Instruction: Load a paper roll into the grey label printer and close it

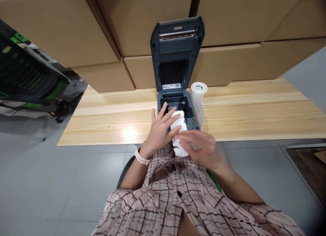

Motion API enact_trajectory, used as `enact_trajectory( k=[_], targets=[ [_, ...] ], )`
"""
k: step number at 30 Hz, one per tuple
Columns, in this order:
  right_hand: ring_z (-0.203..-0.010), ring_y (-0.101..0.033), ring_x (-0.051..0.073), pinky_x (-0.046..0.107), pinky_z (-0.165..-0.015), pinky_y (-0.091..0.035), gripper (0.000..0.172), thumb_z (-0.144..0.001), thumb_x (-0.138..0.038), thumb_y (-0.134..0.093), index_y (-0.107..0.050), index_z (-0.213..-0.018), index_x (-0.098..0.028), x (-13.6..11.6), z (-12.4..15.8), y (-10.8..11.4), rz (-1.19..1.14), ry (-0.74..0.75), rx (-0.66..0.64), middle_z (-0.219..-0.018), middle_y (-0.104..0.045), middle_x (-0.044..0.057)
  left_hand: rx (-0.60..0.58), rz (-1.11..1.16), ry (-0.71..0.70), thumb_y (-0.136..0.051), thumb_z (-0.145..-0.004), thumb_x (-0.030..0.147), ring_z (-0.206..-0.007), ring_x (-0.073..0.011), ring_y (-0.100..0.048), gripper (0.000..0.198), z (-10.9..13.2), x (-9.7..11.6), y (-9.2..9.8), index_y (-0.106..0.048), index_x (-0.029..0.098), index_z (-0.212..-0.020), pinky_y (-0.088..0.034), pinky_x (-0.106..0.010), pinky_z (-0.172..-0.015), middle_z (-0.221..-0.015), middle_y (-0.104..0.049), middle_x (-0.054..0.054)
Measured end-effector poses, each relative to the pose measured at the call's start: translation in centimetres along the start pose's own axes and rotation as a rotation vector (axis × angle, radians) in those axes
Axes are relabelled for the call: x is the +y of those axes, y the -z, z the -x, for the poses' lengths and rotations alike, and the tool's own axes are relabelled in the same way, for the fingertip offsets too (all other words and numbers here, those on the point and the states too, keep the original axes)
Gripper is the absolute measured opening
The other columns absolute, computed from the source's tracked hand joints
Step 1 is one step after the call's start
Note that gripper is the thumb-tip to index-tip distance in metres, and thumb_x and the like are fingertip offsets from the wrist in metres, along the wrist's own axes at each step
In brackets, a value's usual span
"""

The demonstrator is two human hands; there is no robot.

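A dark grey label printer (190,108) sits at the table's front edge, its lid (177,54) raised and leaning back. From its inside a white label strip (179,118) runs toward me, and the strip's front end hangs over the edge, bent or torn. My left hand (160,129) lies over the printer with fingers spread, their tips on or just above the strip. Close to the strip's front part is my right hand (201,144), fingers curved and blurred by motion; whether they grip the paper I cannot tell.
A white label roll (199,89) stands right of the printer, with a loose length (199,113) trailing forward. Stacked cardboard boxes (142,21) form a wall behind the wooden table (122,110). A dark chair (28,66) is at the left on the grey floor.
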State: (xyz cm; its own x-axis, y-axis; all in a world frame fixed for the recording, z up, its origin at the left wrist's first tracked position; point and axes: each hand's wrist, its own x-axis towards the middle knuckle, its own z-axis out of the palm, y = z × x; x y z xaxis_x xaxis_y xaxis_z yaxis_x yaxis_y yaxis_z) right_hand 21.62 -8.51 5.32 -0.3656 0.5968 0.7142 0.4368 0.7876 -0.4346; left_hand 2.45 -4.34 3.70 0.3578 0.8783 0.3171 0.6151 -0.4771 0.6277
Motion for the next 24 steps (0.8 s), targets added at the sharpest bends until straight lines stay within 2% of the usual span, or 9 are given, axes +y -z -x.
enact_trajectory(
  k=[2,4,7,10,13,16,20,22,24],
  targets=[
    [-0.095,-0.082,0.021,0.039,-0.087,-0.069,0.018,-0.104,-0.025,-0.064,-0.080,-0.112,-0.029,1.9,-2.3,2.2,-0.024,-0.064,0.137,-0.103,-0.086,0.004,0.024,-0.028,-0.023,-0.070,-0.099,0.035,-0.168,-0.0366,-0.027,0.037,0.9,0.3,-0.3,-0.070,0.034,-0.136,0.002,-0.079,-0.132,-0.166,-0.056,-0.006],
    [-0.110,-0.079,0.024,0.044,-0.102,-0.064,0.024,-0.108,-0.036,-0.059,-0.079,-0.118,-0.028,4.5,-5.9,4.0,0.023,-0.140,0.341,-0.114,-0.083,0.008,0.050,-0.055,-0.054,-0.067,-0.101,0.034,-0.167,-0.0373,-0.029,0.034,2.3,0.8,-0.6,-0.070,0.033,-0.135,0.001,-0.080,-0.132,-0.165,-0.056,-0.007],
    [-0.144,-0.062,0.025,0.041,-0.117,-0.054,0.053,-0.109,-0.062,-0.044,-0.064,-0.147,-0.032,9.4,-12.8,5.0,-0.097,-0.238,0.251,-0.155,-0.065,0.004,0.057,-0.061,-0.141,-0.066,-0.102,0.035,-0.162,-0.0347,-0.041,0.042,5.0,1.7,-1.2,-0.063,0.034,-0.144,-0.008,-0.077,-0.134,-0.159,-0.062,-0.008],
    [-0.152,-0.054,0.023,0.030,-0.114,-0.051,0.075,-0.105,-0.075,-0.035,-0.050,-0.160,-0.027,14.4,-19.4,3.9,-0.267,-0.335,0.184,-0.164,-0.056,0.000,0.077,-0.098,-0.210,-0.072,-0.099,0.038,-0.158,-0.0317,-0.048,0.063,7.2,2.1,-1.8,-0.049,0.036,-0.158,-0.013,-0.071,-0.136,-0.157,-0.064,-0.008],
    [-0.152,-0.053,0.017,0.032,-0.124,-0.046,0.068,-0.112,-0.066,-0.028,-0.052,-0.157,-0.022,17.4,-23.2,2.4,-0.489,-0.431,0.073,-0.164,-0.056,-0.001,0.137,-0.179,-0.244,-0.072,-0.100,0.034,-0.157,-0.0303,-0.049,0.069,8.0,2.0,-2.2,-0.043,0.031,-0.162,-0.015,-0.067,-0.137,-0.157,-0.065,-0.010],
    [-0.137,-0.066,0.020,0.041,-0.124,-0.050,0.067,-0.111,-0.069,-0.018,-0.066,-0.138,-0.031,16.7,-22.6,1.9,-0.512,-0.412,0.104,-0.143,-0.072,-0.002,0.156,-0.204,-0.269,-0.071,-0.099,0.039,-0.156,-0.0304,-0.050,0.065,7.7,2.0,-2.2,-0.047,0.027,-0.159,-0.014,-0.064,-0.138,-0.154,-0.066,-0.011],
    [-0.127,-0.066,0.022,0.043,-0.119,-0.050,0.066,-0.108,-0.074,-0.026,-0.068,-0.129,-0.028,11.7,-16.3,2.0,-0.337,-0.094,0.310,-0.133,-0.073,0.005,0.187,-0.174,-0.317,-0.070,-0.098,0.045,-0.150,-0.0321,-0.056,0.056,7.7,2.1,-2.1,-0.057,0.025,-0.149,-0.013,-0.066,-0.137,-0.149,-0.070,-0.012],
    [-0.125,-0.067,0.023,0.045,-0.113,-0.053,0.059,-0.109,-0.071,-0.031,-0.067,-0.131,-0.030,9.2,-12.1,1.8,-0.307,0.015,0.333,-0.131,-0.074,0.005,0.300,-0.108,-0.338,-0.067,-0.099,0.039,-0.137,-0.0288,-0.067,0.052,8.1,2.0,-2.3,-0.058,0.029,-0.149,-0.019,-0.067,-0.135,-0.137,-0.077,-0.007],
    [-0.124,-0.069,0.026,0.050,-0.109,-0.055,0.060,-0.110,-0.069,-0.027,-0.070,-0.126,-0.030,7.4,-8.1,1.5,-0.262,0.066,0.312,-0.127,-0.076,0.005,0.537,-0.041,-0.345,-0.062,-0.100,0.034,-0.122,-0.0241,-0.074,0.051,8.3,2.1,-2.3,-0.057,0.034,-0.150,-0.031,-0.064,-0.132,-0.127,-0.081,-0.001]
  ],
)
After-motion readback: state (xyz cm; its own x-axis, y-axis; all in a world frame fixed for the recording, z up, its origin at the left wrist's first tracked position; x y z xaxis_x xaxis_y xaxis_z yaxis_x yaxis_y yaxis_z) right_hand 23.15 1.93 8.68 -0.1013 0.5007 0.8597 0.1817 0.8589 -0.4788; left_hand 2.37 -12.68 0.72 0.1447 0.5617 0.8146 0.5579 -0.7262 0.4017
